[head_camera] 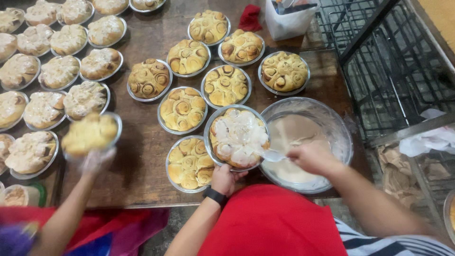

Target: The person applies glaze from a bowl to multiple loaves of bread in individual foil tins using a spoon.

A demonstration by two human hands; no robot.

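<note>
A dark wooden table [142, 156] fills most of the frame. At upper centre stand seven round foil pans of plain, unglazed rolls [225, 85], set close together, several rims touching; one more plain pan [189, 164] lies at lower centre. The upper left and left edge carry many pans of white-glazed rolls [59, 72], packed in rows. At left centre, a co-worker's gloved hand [92, 161], blurred, holds up another pan of rolls [90, 134]. A red cloth [250, 18] lies at top centre, just beside a white container [287, 20]. A black wire rack [393, 61] occupies the upper right.
</note>
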